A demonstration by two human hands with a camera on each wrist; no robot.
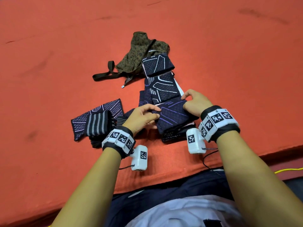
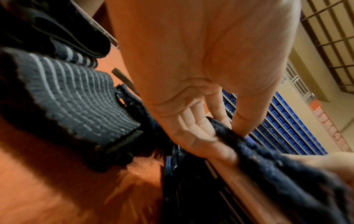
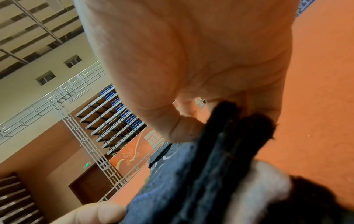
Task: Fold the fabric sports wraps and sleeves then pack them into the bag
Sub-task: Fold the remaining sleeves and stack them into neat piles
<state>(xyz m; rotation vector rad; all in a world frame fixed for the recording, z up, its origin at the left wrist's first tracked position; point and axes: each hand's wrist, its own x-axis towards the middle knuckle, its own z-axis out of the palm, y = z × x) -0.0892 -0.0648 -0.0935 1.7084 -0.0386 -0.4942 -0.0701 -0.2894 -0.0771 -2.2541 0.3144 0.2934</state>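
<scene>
Now both hands — left hand (image 1: pixel 142 115), right hand (image 1: pixel 194 102) — pinching folded sleeve (image 1: pixel 173 115).

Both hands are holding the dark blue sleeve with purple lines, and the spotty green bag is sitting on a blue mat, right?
Not quite: the mat is orange-red, not blue, as the head view shows. The rest holds: the left hand and right hand both hold the dark blue sleeve with purple lines, and the spotty green bag lies on that mat.

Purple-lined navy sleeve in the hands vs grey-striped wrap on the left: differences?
The purple-lined navy knit sleeve has diamond texture; the grey-striped dark wrap has plain ribbed stripes. The sleeve is pinched by left hand and right hand; the wrap lies untouched. Both are dark fabric on the orange mat.
</scene>
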